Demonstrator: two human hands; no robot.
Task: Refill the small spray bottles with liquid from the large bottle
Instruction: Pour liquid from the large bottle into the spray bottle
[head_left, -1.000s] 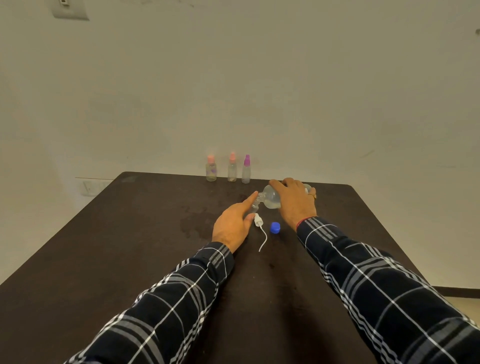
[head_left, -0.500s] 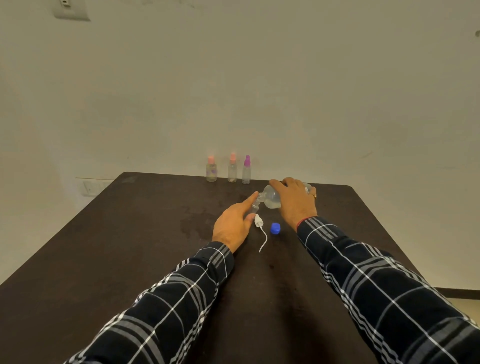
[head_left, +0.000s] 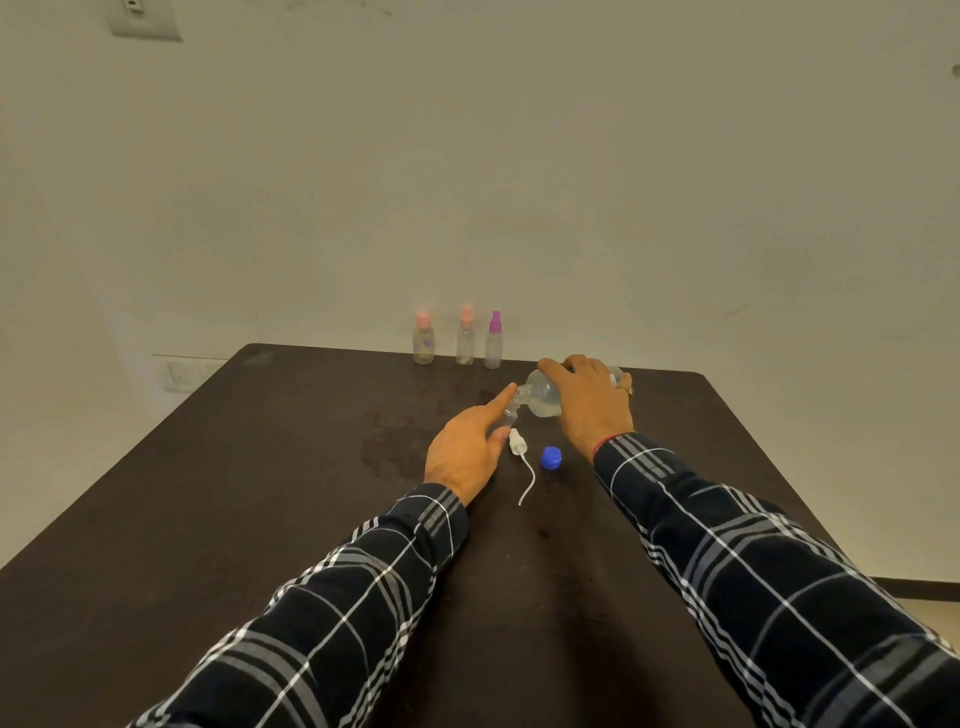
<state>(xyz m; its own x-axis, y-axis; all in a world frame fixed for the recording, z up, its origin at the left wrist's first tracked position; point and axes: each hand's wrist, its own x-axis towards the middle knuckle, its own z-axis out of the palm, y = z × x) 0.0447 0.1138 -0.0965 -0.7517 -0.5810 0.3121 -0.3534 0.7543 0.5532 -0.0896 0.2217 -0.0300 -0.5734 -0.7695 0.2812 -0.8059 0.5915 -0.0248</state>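
Note:
My right hand (head_left: 589, 402) grips the large clear bottle (head_left: 543, 397), which is tipped on its side with its neck pointing left. Its mouth meets the top of a small clear bottle (head_left: 510, 414) that my left hand (head_left: 467, 449) holds upright on the table, mostly hidden behind the fingers. The small bottle's white spray head (head_left: 517, 443) with its curved dip tube lies on the table beside my left hand. A blue cap (head_left: 550, 458) lies just right of it.
Three small spray bottles stand in a row at the dark table's (head_left: 260, 493) far edge: two with pink tops (head_left: 423, 340) (head_left: 465, 338) and one with a purple top (head_left: 493, 342). A damp patch (head_left: 389, 439) marks the table left of my left hand.

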